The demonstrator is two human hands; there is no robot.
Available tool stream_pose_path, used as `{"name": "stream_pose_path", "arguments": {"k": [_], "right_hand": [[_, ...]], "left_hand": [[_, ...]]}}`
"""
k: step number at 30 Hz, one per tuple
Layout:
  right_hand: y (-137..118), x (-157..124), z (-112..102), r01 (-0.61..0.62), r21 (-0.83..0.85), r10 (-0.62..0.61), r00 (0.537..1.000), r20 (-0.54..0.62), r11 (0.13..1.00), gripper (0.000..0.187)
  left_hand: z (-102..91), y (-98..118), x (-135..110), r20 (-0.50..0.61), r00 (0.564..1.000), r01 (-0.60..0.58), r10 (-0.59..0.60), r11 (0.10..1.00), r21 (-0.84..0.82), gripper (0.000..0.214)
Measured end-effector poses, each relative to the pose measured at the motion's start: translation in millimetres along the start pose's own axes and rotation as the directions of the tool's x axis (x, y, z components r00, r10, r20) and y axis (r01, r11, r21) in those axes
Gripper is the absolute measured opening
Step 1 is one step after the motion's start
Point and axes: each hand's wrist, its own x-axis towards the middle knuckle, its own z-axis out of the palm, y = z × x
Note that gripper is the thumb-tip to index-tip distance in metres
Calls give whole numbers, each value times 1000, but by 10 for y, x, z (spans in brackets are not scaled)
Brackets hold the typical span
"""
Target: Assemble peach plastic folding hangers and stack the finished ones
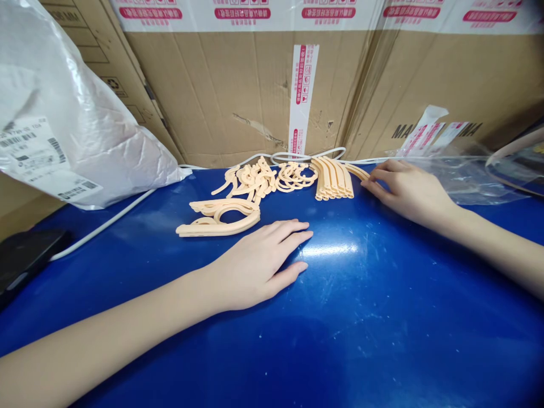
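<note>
My left hand [266,260] rests on the blue tabletop, palm down, fingers stretched out and holding nothing. Just beyond it lie folded beige plastic pieces that look like folding clothes hangers [221,228]. At the right, my right hand [402,184] pinches the near end of a curved beige plastic arm [357,171]. Left of that arm, several similar curved arms [334,178] are stacked side by side. Beige open rings or hooks [295,177] lie in a heap beside the stack. Farther left is a loose pile of small hooked beige parts [253,178].
Cardboard boxes [229,96] wall off the back of the blue table [340,340]. A silvery mailer bag [97,130] leans at the left, above a black device [29,260] with a white cable [106,224]. Clear plastic wrapping [476,184] lies behind my right hand.
</note>
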Motion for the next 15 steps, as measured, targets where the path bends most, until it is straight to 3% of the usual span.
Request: {"name": "stream_pose_path", "arguments": {"k": [9,15], "right_hand": [[105,18,-9,-186,-98,196,975,101,978,20],[109,30,-119,-278,-126,285,957,46,952,22]], "left_hand": [[-7,-1,-4,-9,1000,-7,7,1000,-5,43],[-14,10,-20,-6,1000,-3,3,1000,1,43]]}}
